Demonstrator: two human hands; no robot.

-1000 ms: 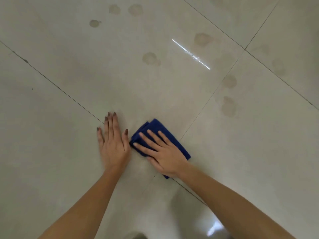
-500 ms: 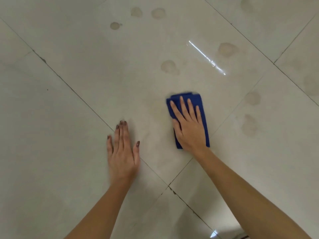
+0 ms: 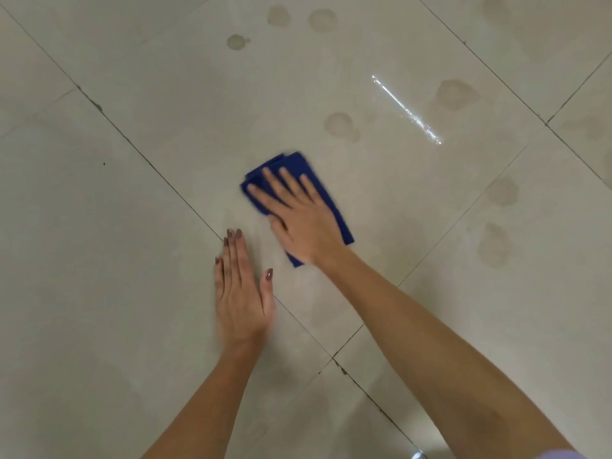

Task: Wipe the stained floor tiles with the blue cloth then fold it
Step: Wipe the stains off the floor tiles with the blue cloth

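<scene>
A folded blue cloth (image 3: pixel 299 165) lies flat on the pale floor tiles (image 3: pixel 132 293) near the middle of the view. My right hand (image 3: pixel 298 217) presses down on it with fingers spread, covering most of it; the hand is blurred. My left hand (image 3: pixel 240 289) rests flat on the tile just below and left of the cloth, fingers together, holding nothing. Several brownish round stains mark the tiles: one (image 3: pixel 339 124) just beyond the cloth, one (image 3: pixel 455 94) further right, and one (image 3: pixel 495 245) at the right.
Dark grout lines (image 3: pixel 149 164) cross the floor diagonally. More stains (image 3: pixel 236 42) sit at the top. A bright streak of reflected light (image 3: pixel 405 109) lies on the glossy tile at upper right.
My right hand has swept the cloth back to the left, towards my left hand, and its fingers now point up-left. My left hand stays planted on the tile.
</scene>
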